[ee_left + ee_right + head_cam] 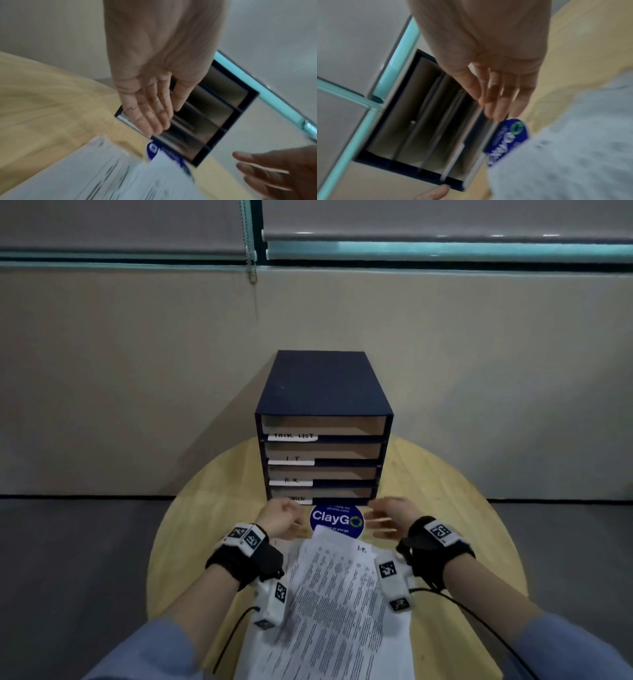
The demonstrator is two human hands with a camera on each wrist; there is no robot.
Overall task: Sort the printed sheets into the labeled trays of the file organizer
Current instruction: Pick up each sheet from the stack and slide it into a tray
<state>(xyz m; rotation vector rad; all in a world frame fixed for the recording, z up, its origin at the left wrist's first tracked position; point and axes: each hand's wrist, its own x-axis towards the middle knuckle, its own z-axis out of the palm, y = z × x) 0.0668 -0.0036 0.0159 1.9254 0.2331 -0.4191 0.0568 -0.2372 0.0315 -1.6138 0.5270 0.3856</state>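
Note:
A dark blue file organizer (pixel 323 392) with several labeled trays stands at the back of the round wooden table (pixel 445 494). A loose pile of printed sheets (pixel 342 594) lies in front of it, between my forearms. My left hand (pixel 281 518) hovers just in front of the bottom tray, at its left, fingers relaxed and empty. At the tray's right my right hand (pixel 387 518) hovers too, fingers straight and holding nothing. The left wrist view shows the left hand (pixel 150 111) open before the organizer (pixel 214 108). In the right wrist view the right hand (pixel 494 94) is open, the organizer (pixel 419 128) behind it.
A round blue ClayGo sticker (pixel 334 520) lies on the table between the hands, partly under the top sheet. Behind the table is a beige wall (pixel 137 371) with window blinds (pixel 445 220) above. Dark floor shows on both sides of the table.

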